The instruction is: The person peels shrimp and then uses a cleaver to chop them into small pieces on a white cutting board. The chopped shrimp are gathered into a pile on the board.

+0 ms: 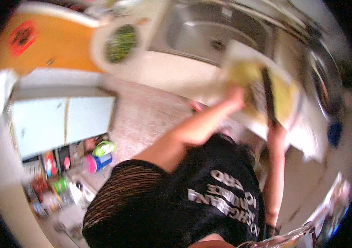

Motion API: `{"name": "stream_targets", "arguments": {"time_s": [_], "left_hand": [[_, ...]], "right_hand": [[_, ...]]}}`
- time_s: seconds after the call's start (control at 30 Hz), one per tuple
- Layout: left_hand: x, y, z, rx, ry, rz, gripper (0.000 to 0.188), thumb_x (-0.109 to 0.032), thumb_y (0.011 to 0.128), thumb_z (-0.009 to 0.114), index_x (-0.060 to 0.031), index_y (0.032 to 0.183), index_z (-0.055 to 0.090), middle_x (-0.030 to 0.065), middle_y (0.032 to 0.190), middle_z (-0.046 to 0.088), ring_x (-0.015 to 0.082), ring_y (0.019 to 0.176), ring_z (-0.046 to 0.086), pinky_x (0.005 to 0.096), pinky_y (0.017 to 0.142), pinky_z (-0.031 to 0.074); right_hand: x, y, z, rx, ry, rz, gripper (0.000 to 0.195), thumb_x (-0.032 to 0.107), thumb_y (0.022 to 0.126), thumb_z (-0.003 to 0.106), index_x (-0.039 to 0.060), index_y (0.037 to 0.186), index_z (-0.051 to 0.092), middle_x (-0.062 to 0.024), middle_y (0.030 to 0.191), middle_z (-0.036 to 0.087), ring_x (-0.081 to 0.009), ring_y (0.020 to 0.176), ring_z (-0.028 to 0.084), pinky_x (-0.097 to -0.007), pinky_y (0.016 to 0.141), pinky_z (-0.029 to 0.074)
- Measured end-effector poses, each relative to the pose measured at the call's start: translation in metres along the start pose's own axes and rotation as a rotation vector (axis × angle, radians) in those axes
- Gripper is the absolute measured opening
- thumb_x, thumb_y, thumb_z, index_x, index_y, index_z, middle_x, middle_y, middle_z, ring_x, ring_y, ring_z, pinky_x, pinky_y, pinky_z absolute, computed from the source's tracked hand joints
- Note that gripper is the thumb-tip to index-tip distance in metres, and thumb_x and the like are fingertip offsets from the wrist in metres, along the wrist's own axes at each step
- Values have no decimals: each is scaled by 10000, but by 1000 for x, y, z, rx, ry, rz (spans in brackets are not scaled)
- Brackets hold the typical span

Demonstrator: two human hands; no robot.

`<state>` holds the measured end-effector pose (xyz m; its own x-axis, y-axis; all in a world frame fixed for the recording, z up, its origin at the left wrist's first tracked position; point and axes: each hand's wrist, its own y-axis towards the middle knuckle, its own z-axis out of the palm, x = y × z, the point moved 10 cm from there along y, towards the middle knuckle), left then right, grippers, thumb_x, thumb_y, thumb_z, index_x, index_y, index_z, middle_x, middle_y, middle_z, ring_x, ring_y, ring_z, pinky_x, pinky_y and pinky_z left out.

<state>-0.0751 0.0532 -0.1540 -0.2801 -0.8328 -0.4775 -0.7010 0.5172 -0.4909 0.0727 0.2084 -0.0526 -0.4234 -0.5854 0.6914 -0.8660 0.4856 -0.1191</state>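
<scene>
My right hand [276, 133] grips a dark-handled kitchen knife [268, 93], which points away from me over a pale board [241, 51]. Blurred yellowish material, perhaps cut food [283, 97], covers much of the board. My left hand [236, 95] is at the board's left part, left of the knife; blur hides its fingers and whether it holds anything. A greyish patch [256, 96], possibly the blade's face, shows between my hands. Farther left on the counter stands a round dish of chopped green vegetable [121, 43].
A stainless steel sink [194, 34] lies beyond the pale counter edge [176, 66]. A large round metal pan or lid [325, 83] is at the right. An orange-brown surface [67, 40] is at the upper left. Low shelves hold several bottles and packets, with a blue and pink container [98, 162].
</scene>
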Motion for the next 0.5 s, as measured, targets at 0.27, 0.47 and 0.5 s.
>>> {"name": "stream_targets", "arguments": {"time_s": [0.27,0.47,0.5], "left_hand": [[12,-1,1,-91,-120,34,651,-256,578,877,7,1108,607,238,1282,513,375,1206,489,421,1035,396],[-7,0,-2,-32,-21,38,700,-237,585,884,23,1165,590,242,1274,517,337,1228,476,420,1066,362],[-1,8,9,-55,-33,26,659,-215,570,889,14,1114,596,227,1211,542,340,1166,506,438,1012,396]], "right_hand": [[20,-2,-17,133,-194,165,314,242,893,578,-57,978,631,-293,879,642,-460,869,613,-499,756,481],[-7,3,-13,141,-333,147,351,307,915,557,-18,997,661,-271,894,654,-401,860,649,-475,749,493],[-10,-2,-24,135,-296,145,359,327,922,551,-5,971,677,-262,884,657,-395,831,657,-479,733,497]]}}
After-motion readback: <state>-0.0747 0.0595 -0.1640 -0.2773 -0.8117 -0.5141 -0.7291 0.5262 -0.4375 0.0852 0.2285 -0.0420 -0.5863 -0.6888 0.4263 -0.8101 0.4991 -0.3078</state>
